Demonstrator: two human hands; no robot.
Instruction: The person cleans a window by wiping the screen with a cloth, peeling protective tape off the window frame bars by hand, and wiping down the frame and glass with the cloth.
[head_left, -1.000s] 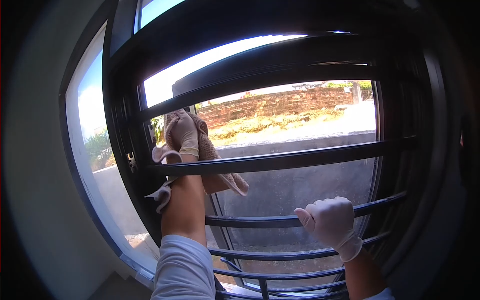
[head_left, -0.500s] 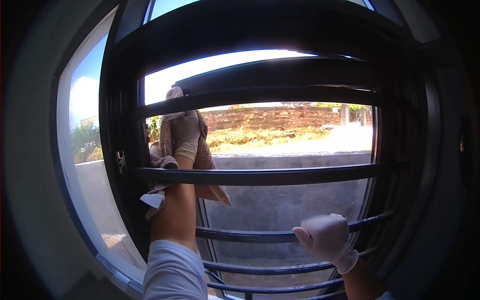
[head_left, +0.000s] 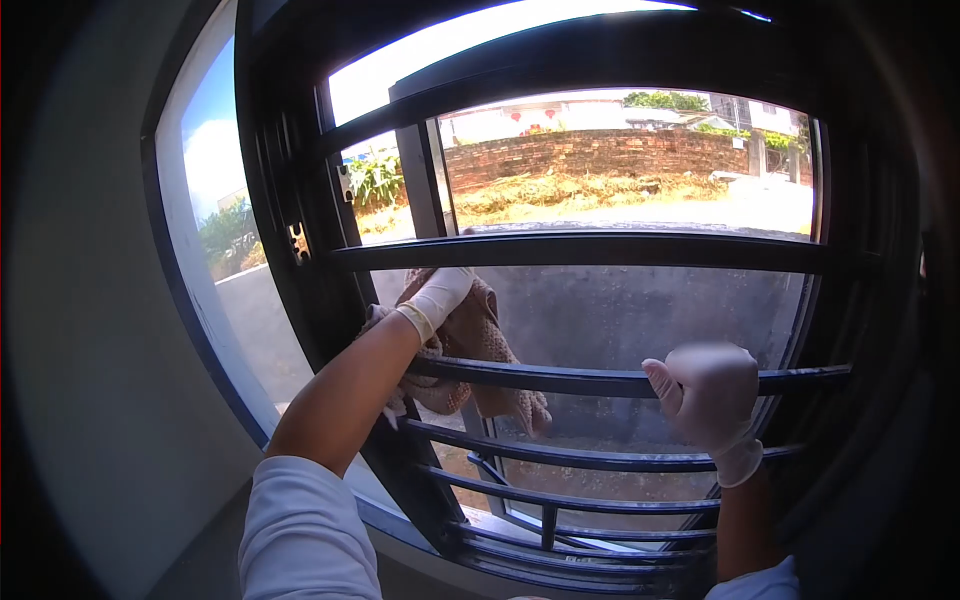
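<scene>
My left hand (head_left: 442,298), in a thin white glove, reaches between the dark bars and is closed on a brown textured cloth (head_left: 485,335). The cloth bunches around the fingers and hangs down behind a bar, near the left edge of the opened window pane (head_left: 640,310). My fingertips are partly hidden by the cloth. On the right, my gloved right hand (head_left: 712,392) is wrapped around a horizontal window bar (head_left: 560,377), its thumb lying toward the left.
Several more dark bars cross the window, such as the one above (head_left: 600,250). A dark frame (head_left: 285,190) with a metal latch plate (head_left: 297,243) stands at left. Outside are a grey wall, dry grass and a brick wall (head_left: 600,155).
My left hand has moved the cloth down along the pane's edge, from above the middle bar to below it. The view has shifted; my right hand still grips the same bar.
</scene>
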